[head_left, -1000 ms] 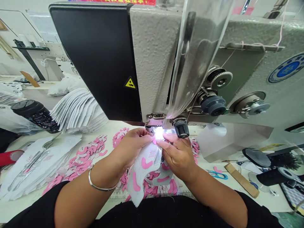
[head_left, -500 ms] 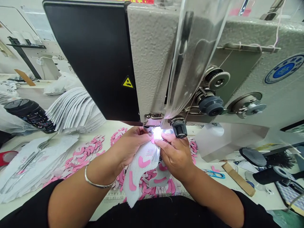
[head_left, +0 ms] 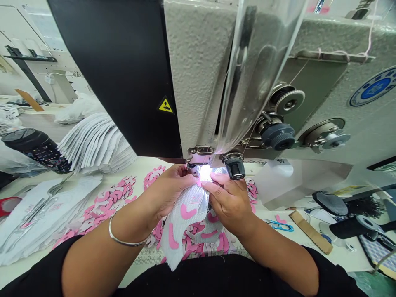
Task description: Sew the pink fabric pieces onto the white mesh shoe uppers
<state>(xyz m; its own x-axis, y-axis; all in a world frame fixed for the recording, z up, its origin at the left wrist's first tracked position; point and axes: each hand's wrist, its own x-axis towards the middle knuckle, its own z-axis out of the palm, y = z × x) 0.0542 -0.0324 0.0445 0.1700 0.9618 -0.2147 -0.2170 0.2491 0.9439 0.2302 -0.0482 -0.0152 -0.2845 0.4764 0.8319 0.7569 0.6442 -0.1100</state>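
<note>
Both my hands hold a white mesh fabric piece (head_left: 185, 214) with pink stripes, its edge fed toward the lit needle area (head_left: 204, 173) of a grey industrial sewing machine (head_left: 198, 74). My left hand (head_left: 173, 192) pinches the piece just beside the presser foot (head_left: 193, 168). My right hand (head_left: 229, 202) presses on it from the other side, fingertips close to the light. The fingers hide the stitching point. A metal bangle (head_left: 126, 233) circles my left wrist.
A clear plastic guard (head_left: 260, 70) hangs in front of the machine head. Pink-and-white cut pieces (head_left: 108, 204) lie scattered on the table, beside a stack of white mesh pieces (head_left: 99, 144) and a dark bottle (head_left: 37, 150). Blue-handled thread snips (head_left: 280, 225) and a cardboard strip (head_left: 311, 232) lie at right.
My hands and the fabric stay almost still at the needle. The whole view has shifted slightly as my head moved.
</note>
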